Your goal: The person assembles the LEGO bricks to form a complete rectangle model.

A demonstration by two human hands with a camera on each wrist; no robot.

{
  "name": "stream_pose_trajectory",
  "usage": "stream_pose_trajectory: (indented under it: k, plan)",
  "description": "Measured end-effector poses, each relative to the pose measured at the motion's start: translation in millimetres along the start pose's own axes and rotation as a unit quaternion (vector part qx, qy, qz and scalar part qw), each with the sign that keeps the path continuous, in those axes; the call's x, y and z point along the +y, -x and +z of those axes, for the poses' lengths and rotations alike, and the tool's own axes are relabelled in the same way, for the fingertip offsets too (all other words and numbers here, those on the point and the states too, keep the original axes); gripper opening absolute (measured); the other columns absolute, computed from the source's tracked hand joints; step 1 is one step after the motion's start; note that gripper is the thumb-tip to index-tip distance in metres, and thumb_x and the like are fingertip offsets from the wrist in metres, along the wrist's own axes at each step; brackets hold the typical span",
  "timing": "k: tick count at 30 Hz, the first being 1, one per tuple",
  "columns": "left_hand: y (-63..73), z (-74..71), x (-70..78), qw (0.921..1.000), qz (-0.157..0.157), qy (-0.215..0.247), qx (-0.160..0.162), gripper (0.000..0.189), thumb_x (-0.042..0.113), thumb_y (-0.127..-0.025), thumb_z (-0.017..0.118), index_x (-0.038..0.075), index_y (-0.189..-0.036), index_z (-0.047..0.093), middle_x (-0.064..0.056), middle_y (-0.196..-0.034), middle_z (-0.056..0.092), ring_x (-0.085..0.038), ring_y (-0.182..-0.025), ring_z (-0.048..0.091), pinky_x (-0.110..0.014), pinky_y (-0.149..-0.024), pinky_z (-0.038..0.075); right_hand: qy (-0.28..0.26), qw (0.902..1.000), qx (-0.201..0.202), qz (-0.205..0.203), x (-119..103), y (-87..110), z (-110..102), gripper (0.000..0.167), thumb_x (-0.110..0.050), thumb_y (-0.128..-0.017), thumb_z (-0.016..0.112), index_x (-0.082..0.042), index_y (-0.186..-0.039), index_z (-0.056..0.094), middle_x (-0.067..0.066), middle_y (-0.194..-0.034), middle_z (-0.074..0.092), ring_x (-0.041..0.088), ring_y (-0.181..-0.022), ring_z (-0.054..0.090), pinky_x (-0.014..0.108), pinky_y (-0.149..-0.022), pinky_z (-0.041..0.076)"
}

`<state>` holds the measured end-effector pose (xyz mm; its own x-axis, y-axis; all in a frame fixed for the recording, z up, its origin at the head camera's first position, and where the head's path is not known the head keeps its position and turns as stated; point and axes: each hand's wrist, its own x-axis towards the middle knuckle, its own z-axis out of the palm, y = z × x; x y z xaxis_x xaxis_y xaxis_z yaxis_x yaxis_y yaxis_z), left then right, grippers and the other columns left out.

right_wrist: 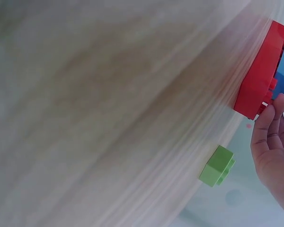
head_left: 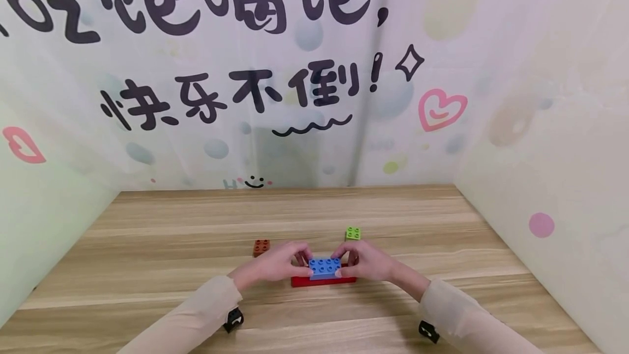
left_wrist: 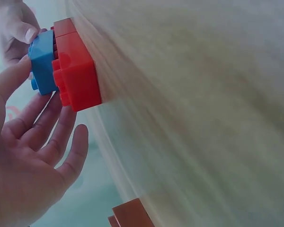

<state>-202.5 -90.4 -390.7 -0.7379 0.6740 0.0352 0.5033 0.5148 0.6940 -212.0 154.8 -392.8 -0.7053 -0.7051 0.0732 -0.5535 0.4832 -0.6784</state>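
A blue toy building brick (head_left: pixel 325 275) with two rows of studs sits over the middle of a red brick base (head_left: pixel 301 282). In the left wrist view a seam divides the red base (left_wrist: pixel 78 66) into two bricks end to end. My left hand (head_left: pixel 282 262) pinches the left end of the blue brick, thumb on the near side and fingers behind. At the other end, my right hand (head_left: pixel 372 262) pinches it the same way. Red studs show on both sides, beyond the ends of the blue brick (left_wrist: pixel 42 61).
A small brown brick (head_left: pixel 261 247) lies on the wooden table (head_left: pixel 196 217) behind my left hand. Behind my right hand is a small green brick (head_left: pixel 353 233). Printed white walls (head_left: pixel 314 152) enclose the table at the back and sides.
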Motion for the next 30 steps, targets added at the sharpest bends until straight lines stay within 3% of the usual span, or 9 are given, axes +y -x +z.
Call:
stream_pose_trajectory:
  k: [5,11,17,30]
  plan:
    - [-0.8,0.4,0.0,1.0,-0.004,-0.004,-0.006,0.023,0.028,-0.08,0.065,0.013,-0.095,0.055,0.006,-0.087,0.055,-0.007,-0.078,0.052,-0.025,-0.071,0.044,0.002,1.0,-0.001,0.005,-1.2,0.6,0.5,0.03,-0.027,-0.077,0.068,-0.011,-0.102,0.06,-0.008,-0.089,0.056,0.009,-0.064,0.051,0.025,-0.057,0.045]
    - [-1.1,2.2,-0.7,0.9998,0.019,-0.004,-0.011,0.028,0.026,-0.082,0.063,0.015,-0.105,0.052,0.009,-0.089,0.054,-0.007,-0.082,0.052,-0.028,-0.074,0.043,0.007,1.0,0.002,-0.005,-0.1,1.6,1.0,0.029,-0.025,-0.078,0.068,-0.012,-0.102,0.059,-0.006,-0.09,0.056,0.008,-0.064,0.052,0.024,-0.057,0.045]
    - [-1.6,2.0,-0.3,0.9991,0.034,-0.023,-0.014,0.02,0.027,-0.082,0.062,0.019,-0.1,0.056,0.011,-0.092,0.056,-0.006,-0.084,0.052,-0.027,-0.075,0.043,-0.003,0.9995,-0.003,-0.031,0.8,1.6,0.1,0.029,-0.022,-0.079,0.067,-0.009,-0.104,0.059,-0.003,-0.091,0.058,0.009,-0.062,0.051,0.024,-0.056,0.045]
    - [-1.2,-0.6,0.3,0.998,0.038,-0.045,-0.023,0.021,0.029,-0.082,0.062,0.018,-0.099,0.056,0.011,-0.093,0.056,-0.006,-0.084,0.052,-0.027,-0.075,0.044,0.01,0.9999,-0.007,-0.002,-1.5,-0.5,-2.0,0.03,-0.027,-0.077,0.068,-0.014,-0.103,0.062,-0.01,-0.087,0.057,0.009,-0.062,0.05,0.024,-0.055,0.044]
